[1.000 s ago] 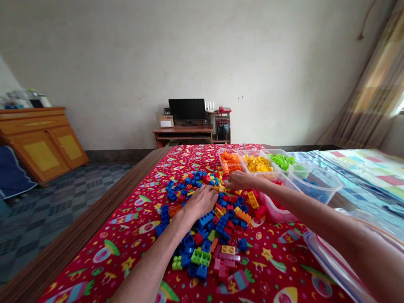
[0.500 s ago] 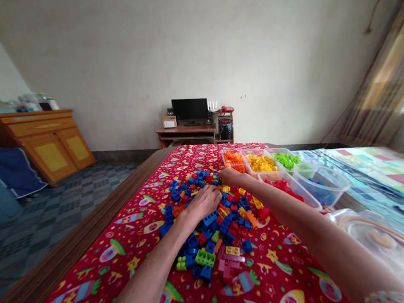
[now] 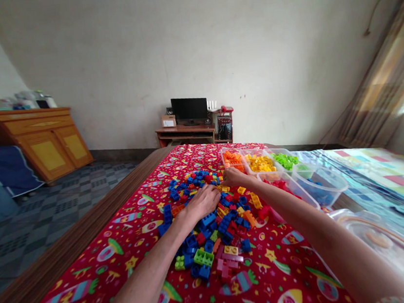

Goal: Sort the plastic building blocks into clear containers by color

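Observation:
My left hand [image 3: 205, 199] lies palm down over the pile of mixed toy building bricks [image 3: 207, 219], mostly blue, with its fingers spread loosely and its tips touching bricks near a few yellow ones. Farther right, my right hand [image 3: 233, 176] is at the pile's far right edge, in front of the bin of orange bricks [image 3: 233, 158]. Its fingers are curled closed, and what they hold, if anything, is hidden. Green bricks [image 3: 204, 258] and pink bricks [image 3: 227, 265] lie at the pile's near end. A patterned red cloth [image 3: 125, 279] is underneath.
Clear bins at the right hold yellow bricks [image 3: 260, 163], green bricks [image 3: 284, 161], red bricks [image 3: 281, 184] and blue bricks [image 3: 323, 193]. A clear lid [image 3: 394, 246] lies nearer, at the right. Along the far wall stands a desk with a monitor [image 3: 189, 109].
My right hand has shifted slightly to the right, away from my left hand. The left hand stays over the same part of the pile. The view has shifted a little.

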Action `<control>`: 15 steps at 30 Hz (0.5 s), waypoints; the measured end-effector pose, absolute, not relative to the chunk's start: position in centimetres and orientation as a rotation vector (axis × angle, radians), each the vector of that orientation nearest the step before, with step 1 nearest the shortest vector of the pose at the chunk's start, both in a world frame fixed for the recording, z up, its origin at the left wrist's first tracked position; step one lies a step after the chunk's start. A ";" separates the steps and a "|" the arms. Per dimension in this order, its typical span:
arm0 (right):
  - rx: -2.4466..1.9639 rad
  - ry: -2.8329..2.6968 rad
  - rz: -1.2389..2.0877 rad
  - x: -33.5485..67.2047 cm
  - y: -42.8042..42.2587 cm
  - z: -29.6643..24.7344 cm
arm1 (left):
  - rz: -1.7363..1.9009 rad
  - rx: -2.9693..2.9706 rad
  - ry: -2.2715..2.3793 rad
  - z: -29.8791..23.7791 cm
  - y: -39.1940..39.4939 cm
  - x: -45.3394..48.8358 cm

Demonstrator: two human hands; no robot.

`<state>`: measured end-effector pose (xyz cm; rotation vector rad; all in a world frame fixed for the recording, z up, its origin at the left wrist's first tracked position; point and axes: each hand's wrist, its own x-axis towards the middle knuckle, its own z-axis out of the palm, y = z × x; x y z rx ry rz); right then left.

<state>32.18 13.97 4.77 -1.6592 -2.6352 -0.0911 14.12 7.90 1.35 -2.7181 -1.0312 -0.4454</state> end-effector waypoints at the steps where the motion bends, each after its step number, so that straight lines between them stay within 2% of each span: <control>1: -1.655 -2.627 -0.092 32.2 13.7 4.9 | -0.435 -2.719 -1.033 1.4 7.9 14.1; 10: -1.490 -2.608 -0.009 34.2 10.3 8.6 | -0.370 -2.695 -0.979 1.2 8.3 14.1; 15: -1.699 -2.385 -0.053 39.5 10.0 11.8 | -0.275 -2.653 -0.927 1.1 8.7 14.1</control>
